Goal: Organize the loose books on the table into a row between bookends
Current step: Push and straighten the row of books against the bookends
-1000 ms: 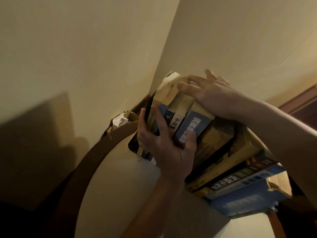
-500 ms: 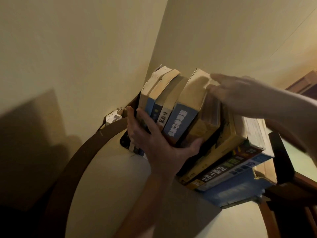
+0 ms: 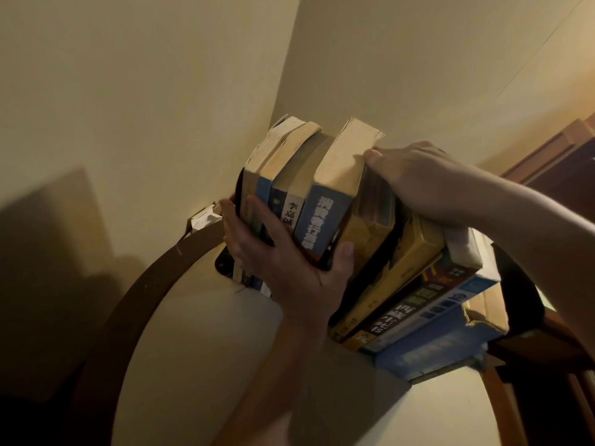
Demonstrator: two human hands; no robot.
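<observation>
A row of books stands on the pale round table (image 3: 193, 349) against the wall corner. Several yellowed paperbacks (image 3: 283, 162) at the left are nearly upright, ending in a blue-spined book (image 3: 318, 217). My left hand (image 3: 289, 268) spreads over their spines, thumb on the blue spine's lower end. To the right, more books (image 3: 402, 284) lean over steeply onto a large blue book (image 3: 434, 349). My right hand (image 3: 425, 185) curls over the tops of these, fingertips against the blue-spined book's page edge. A black bookend base (image 3: 223, 265) shows at the left end, another black bookend (image 3: 518, 284) at the right.
The table has a dark brown curved rim (image 3: 128, 310). A small white box (image 3: 203, 218) sits behind the rim by the wall. Dark wooden furniture (image 3: 547, 365) stands close at the lower right. Walls close in behind the books.
My right hand slid rightward off the left paperbacks onto the tops of the leaning books. The blue-spined book and its neighbours now stand more upright. My left hand stayed on the spines.
</observation>
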